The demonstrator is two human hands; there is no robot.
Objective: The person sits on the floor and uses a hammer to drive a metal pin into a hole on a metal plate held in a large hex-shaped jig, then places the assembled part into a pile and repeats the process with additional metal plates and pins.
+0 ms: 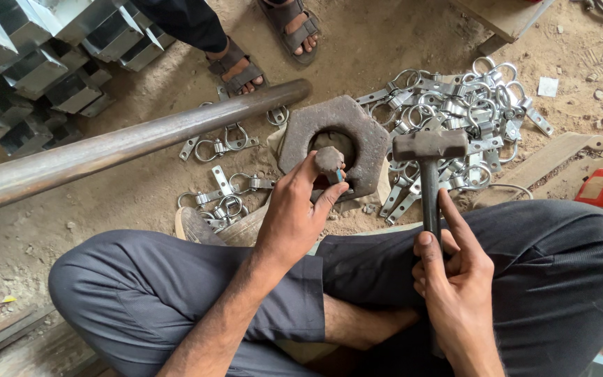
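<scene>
I sit cross-legged on a dirt floor. My left hand [294, 209] grips a short rusty punch [329, 160] upright over the hole of a big rusty hexagonal nut [301, 132] that lies flat on the ground. A small blue piece shows at my fingertips beside the punch. My right hand [455, 272] is closed on the handle of a hammer [430, 144], whose dark head hangs just right of the nut.
A heap of bright metal pipe clamps [469, 112] lies behind the hammer, with a few more clamps [221, 199] left of the nut. A long steel pipe [134, 143] crosses at the left. Folded sheet-metal pieces [36, 63] are stacked top left. Another person's sandalled feet [246, 70] stand beyond.
</scene>
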